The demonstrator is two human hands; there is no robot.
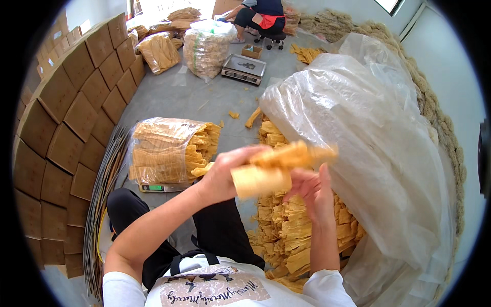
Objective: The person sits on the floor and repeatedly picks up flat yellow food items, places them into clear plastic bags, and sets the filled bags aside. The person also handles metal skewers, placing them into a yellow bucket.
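My left hand [232,166] is closed round a few yellow, dried-looking flat strips [263,181], which stick out to the right and are smeared by motion. Just beside their lower right end is my right hand [314,192], thumb raised and fingers apart, with nothing seen in it. Below it lies a large heap of the same yellow strips [279,222], partly covered by a clear plastic sheet [353,117]. In front of my left knee, a clear bag [161,146] full of strips lies on its side on a scale [153,188] with a green display, its mouth facing right.
Stacked brown cartons [71,123] line the left, with long thin rods [105,194] beside them. Farther off stand a platform scale [244,69], a filled clear sack [207,51] and a small box [251,51]. A person [261,15] sits on a stool. Beige fibrous bundles [434,102] edge the right wall.
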